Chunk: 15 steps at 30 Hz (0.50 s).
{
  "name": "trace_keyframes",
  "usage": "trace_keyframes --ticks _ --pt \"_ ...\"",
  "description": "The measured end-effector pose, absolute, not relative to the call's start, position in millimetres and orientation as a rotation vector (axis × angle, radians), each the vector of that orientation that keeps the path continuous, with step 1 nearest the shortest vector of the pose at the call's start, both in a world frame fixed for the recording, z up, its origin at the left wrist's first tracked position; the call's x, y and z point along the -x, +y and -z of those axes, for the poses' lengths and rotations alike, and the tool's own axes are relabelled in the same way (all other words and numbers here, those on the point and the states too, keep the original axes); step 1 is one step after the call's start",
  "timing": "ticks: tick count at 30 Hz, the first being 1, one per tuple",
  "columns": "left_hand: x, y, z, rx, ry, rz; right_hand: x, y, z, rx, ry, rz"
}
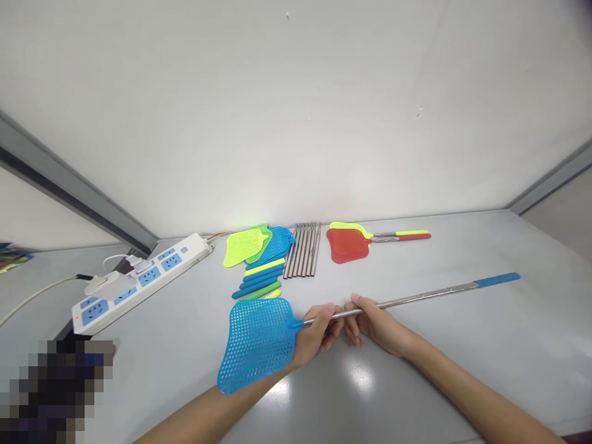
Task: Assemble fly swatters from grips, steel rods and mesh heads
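Observation:
Both hands hold one long fly swatter [259,343] with a blue perforated head, an extended metal rod and a blue grip. My left hand [317,333] is closed around the rod just right of the head. Beside it, my right hand [372,324] pinches the same rod with thumb and fingers. The blue grip end points to the far right, above the table. Behind the hands lie several metal rods [303,250] side by side. To their left are loose swatter heads [245,246] in yellow, green and blue, with blue, yellow and green grip sleeves [261,276] in front.
Two short swatters, one with a red head [349,245] and one yellow, lie at the back right. A white power strip [148,277] with plugs and cables stands on the left. A pale wall [305,123] closes the grey table [462,370] at the back.

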State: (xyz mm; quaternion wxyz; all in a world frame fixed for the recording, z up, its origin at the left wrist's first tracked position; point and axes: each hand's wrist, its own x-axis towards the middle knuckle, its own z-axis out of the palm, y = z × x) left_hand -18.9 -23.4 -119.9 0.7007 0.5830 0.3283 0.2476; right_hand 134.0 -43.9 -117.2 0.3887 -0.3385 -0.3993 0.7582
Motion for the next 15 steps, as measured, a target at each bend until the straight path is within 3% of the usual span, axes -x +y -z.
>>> trace_keyframes --ticks 15 --pt "17.0 -18.8 123.5 -1.202 0.821 -0.700 -132.7 -41.7 104.9 0.982 -0.960 -1.859"
